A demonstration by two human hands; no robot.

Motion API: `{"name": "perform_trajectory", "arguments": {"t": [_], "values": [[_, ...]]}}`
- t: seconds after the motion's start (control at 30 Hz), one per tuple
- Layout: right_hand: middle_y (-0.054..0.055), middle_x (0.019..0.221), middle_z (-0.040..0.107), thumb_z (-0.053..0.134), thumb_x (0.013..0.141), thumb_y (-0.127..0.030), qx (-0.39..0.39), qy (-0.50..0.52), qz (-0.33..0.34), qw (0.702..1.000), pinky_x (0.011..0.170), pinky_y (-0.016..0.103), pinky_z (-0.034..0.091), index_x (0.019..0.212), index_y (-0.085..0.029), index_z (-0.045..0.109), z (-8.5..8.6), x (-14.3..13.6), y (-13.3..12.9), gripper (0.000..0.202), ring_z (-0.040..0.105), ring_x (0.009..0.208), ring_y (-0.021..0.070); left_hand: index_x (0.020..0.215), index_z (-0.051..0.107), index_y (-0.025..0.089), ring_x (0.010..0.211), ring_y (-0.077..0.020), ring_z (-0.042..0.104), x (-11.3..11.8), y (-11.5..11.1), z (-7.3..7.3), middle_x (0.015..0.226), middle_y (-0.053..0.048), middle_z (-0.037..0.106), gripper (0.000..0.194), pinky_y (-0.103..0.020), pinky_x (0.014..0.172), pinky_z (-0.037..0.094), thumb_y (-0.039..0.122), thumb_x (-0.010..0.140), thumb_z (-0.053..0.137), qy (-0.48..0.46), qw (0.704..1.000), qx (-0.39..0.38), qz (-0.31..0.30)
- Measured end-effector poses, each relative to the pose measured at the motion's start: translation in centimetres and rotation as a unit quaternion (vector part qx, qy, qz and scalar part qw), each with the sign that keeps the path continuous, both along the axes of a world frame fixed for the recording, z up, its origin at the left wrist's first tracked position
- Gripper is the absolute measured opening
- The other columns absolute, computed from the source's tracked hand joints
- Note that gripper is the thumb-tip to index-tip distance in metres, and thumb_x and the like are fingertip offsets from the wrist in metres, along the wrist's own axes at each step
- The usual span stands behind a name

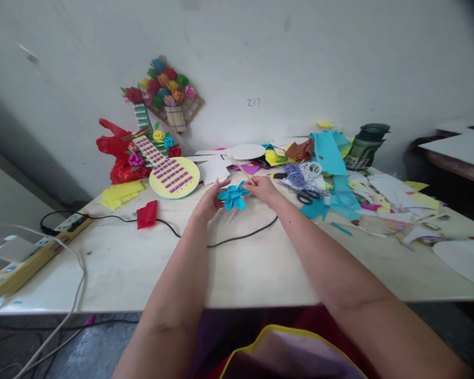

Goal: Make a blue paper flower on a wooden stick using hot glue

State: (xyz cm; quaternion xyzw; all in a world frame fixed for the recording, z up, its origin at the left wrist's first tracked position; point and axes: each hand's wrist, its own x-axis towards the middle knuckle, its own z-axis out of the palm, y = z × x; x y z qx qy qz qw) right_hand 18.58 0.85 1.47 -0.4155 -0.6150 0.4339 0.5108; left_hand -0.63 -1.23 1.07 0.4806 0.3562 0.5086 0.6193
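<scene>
A blue crepe-paper flower with spread petals is held just above the table between my two hands. My left hand is closed on its left edge, thumb and fingers around the petals. In my right hand a thin wooden stick is pinched, slanting up and left over the flower. The fingers of this hand are also close to the petals on the right side; whether they touch them I cannot tell.
A yellow-and-purple paper guitar and a red paper piece lie left. Black-handled scissors, yarn, paper scraps and a green bottle are right. A black cable crosses the table from a power strip.
</scene>
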Motion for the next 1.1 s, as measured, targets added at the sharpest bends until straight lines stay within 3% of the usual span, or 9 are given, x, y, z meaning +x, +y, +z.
{"name": "perform_trajectory", "arguments": {"t": [0.23,0.53,0.7,0.87,1.0,1.1], "values": [[-0.002,0.061,0.057,0.068,0.058,-0.035,0.039,-0.072,0.101,0.992,0.064,0.027,0.041,0.059,-0.016,0.059,0.52,0.1,-0.62,0.022,0.05,0.062,0.0108,0.081,0.072,0.011,0.058,-0.0132,0.056,0.05,-0.13,-0.05,0.067,-0.004,0.064,0.034,-0.024,0.054,0.041,0.033,0.055,0.08,0.024,1.0,0.0,-0.007],[-0.003,0.057,0.053,0.067,0.06,-0.036,0.069,-0.133,0.12,0.981,0.06,0.026,0.037,0.05,-0.017,0.049,0.16,-0.05,-0.33,0.028,0.045,0.059,0.0097,0.075,0.066,0.014,0.047,-0.0107,0.05,0.18,-0.3,0.13,0.056,0.0,0.06,0.033,-0.023,0.046,0.033,0.027,0.05,0.082,0.093,0.995,-0.02,-0.017],[-0.003,0.057,0.055,0.067,0.061,-0.036,0.078,-0.128,0.09,0.985,0.063,0.026,0.04,0.056,-0.016,0.058,0.38,-0.29,-0.66,0.022,0.049,0.061,0.0115,0.08,0.067,0.013,0.051,-0.0128,0.055,0.28,-0.34,0.26,0.061,-0.002,0.064,0.037,-0.025,0.05,0.039,0.024,0.048,0.083,0.086,0.996,-0.017,-0.025],[0.001,0.071,0.064,0.065,0.064,-0.034,0.093,-0.102,0.026,0.99,0.068,0.027,0.044,0.067,-0.017,0.065,0.38,-0.53,-0.46,0.017,0.056,0.07,0.0143,0.075,0.066,0.014,0.05,-0.0127,0.056,0.41,-0.02,-0.05,0.062,-0.002,0.065,0.033,-0.025,0.048,0.04,0.021,0.047,0.082,0.062,0.998,-0.015,0.018],[-0.001,0.063,0.058,0.062,0.069,-0.035,0.097,-0.125,-0.062,0.985,0.062,0.026,0.04,0.064,-0.017,0.061,0.18,-0.29,0.11,0.018,0.052,0.064,0.0133,0.074,0.065,0.015,0.05,-0.0126,0.056,0.49,0.38,-0.31,0.061,0.0,0.065,0.032,-0.024,0.047,0.04,0.021,0.047,0.081,0.04,0.997,-0.01,0.064],[-0.003,0.054,0.052,0.061,0.07,-0.036,0.077,-0.162,-0.07,0.981,0.058,0.026,0.036,0.056,-0.018,0.054,0.07,-0.12,0.26,0.024,0.047,0.058,0.012,0.071,0.064,0.016,0.049,-0.0126,0.056,0.61,0.51,-0.39,0.059,0.0,0.064,0.032,-0.024,0.047,0.04,0.021,0.045,0.08,0.028,0.996,-0.001,0.082]]}}
